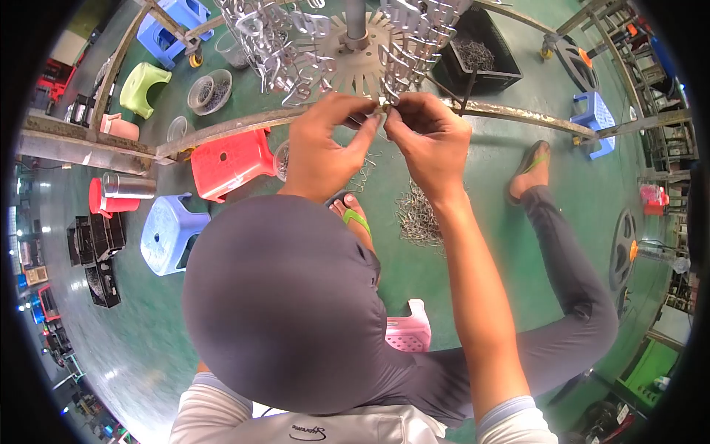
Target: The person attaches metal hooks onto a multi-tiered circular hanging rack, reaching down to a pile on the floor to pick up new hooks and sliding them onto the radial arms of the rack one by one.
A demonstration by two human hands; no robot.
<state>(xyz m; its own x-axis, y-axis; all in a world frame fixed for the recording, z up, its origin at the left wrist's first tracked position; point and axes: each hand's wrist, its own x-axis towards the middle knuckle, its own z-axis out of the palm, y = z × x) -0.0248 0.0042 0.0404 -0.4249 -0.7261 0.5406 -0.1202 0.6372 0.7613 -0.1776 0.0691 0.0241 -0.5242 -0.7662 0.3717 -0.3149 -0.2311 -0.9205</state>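
Observation:
My left hand point(325, 144) and my right hand point(433, 144) are raised in front of me, thumbs and fingers pinched close together. Between the fingertips is a small metal piece point(382, 108), mostly covered, so its exact kind cannot be told. Just beyond my fingers is a round slotted metal disc point(347, 55) on an upright grey pole point(356, 22). Bent metal wire hooks point(277, 55) hang in clusters at its left, and more bent wire hooks point(414, 37) hang at its right, close to my right fingers.
A rusty frame bar point(518, 111) crosses in front of me. Loose metal pieces point(420, 214) lie heaped on the green floor. A black crate point(510, 63) with small metal parts stands back right. Left are a red stool point(229, 164), a blue stool point(166, 233) and bowls point(214, 92).

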